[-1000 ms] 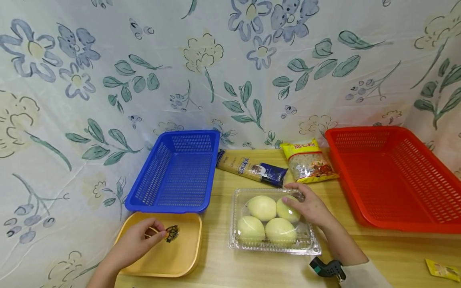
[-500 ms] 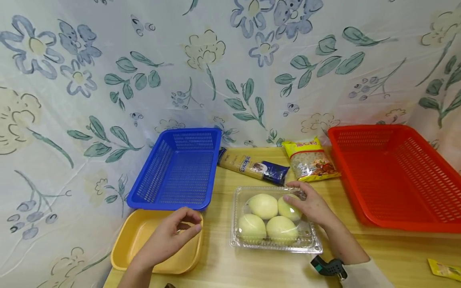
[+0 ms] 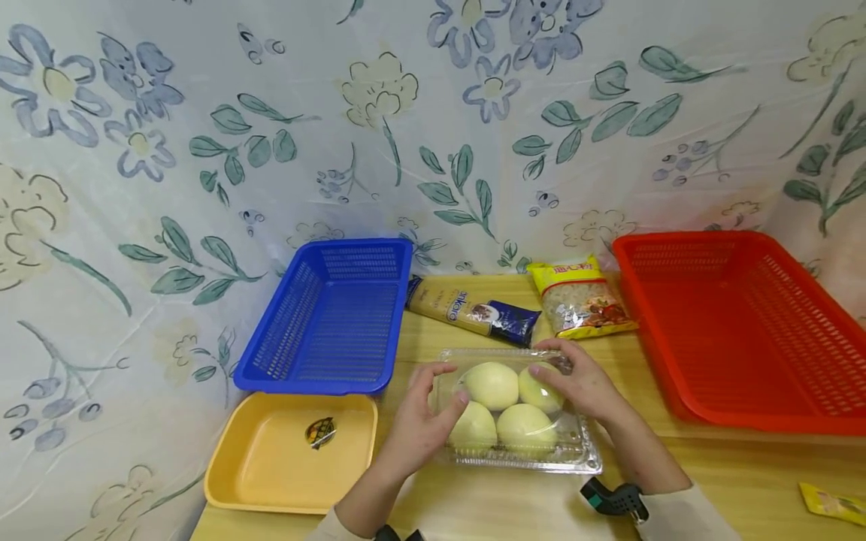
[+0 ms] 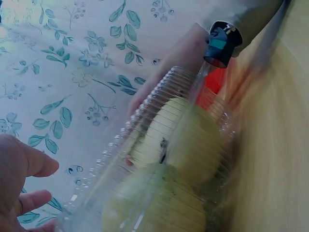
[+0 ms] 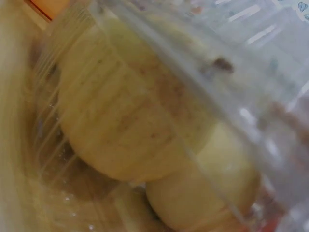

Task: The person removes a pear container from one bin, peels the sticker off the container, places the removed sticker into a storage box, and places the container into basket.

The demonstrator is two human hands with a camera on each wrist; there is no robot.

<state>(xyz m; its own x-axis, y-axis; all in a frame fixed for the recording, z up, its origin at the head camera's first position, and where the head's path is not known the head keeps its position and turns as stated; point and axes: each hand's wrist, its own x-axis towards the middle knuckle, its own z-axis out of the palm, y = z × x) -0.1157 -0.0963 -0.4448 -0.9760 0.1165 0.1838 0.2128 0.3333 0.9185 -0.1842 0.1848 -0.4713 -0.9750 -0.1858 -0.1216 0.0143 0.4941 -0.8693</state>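
Note:
A clear plastic clamshell box (image 3: 521, 467) with several pale yellow-green round fruits (image 3: 492, 385) inside sits on the table, lid down. My right hand (image 3: 583, 382) grips its far right corner, thumb on the lid and fingers over the back edge. At the box's left side is my left hand (image 3: 418, 421), thumb and forefinger spread and overlapping the lid in the head view. In the left wrist view, the left fingers (image 4: 36, 162) show beside the ridged box wall (image 4: 116, 145) with nothing between them. The right wrist view shows fruits (image 5: 130, 106) close up through the plastic.
A blue basket (image 3: 399, 338) and a yellow tray (image 3: 233, 451) stand on the left. Behind the box lie a pasta packet (image 3: 467, 309) and a yellow-topped food bag (image 3: 578, 297). On the right are a red basket (image 3: 649, 361) and a small yellow packet (image 3: 835, 505).
My left hand has moved right, from over the yellow tray to the left side of the clamshell box, its fingers spreading. My right hand keeps its grip on the box.

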